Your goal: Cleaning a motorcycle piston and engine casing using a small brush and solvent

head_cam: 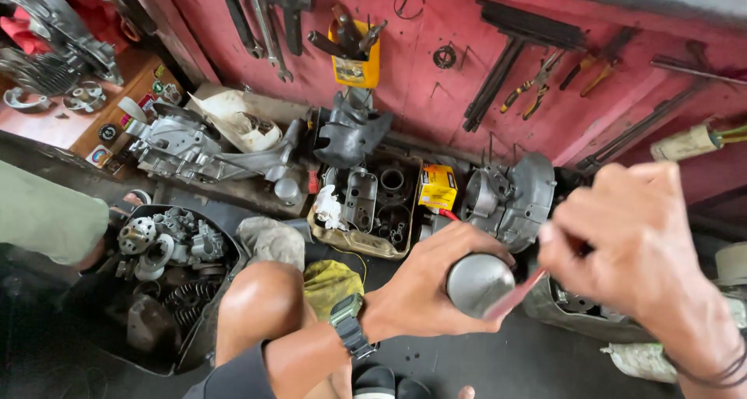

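head | left hand (420, 290) grip wraps metal cylinder (478, 284) | right hand (634, 235) beside

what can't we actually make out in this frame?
- Metal cylinder, head view: its lower body is hidden by the left hand wrapped round it.
- Reddish strip: its upper end is hidden inside the right hand; motion-blurred, so its kind is unclear.
- Right forearm: cut off by the frame's right edge.
- Small parts in the black tub: too small and dark to identify.
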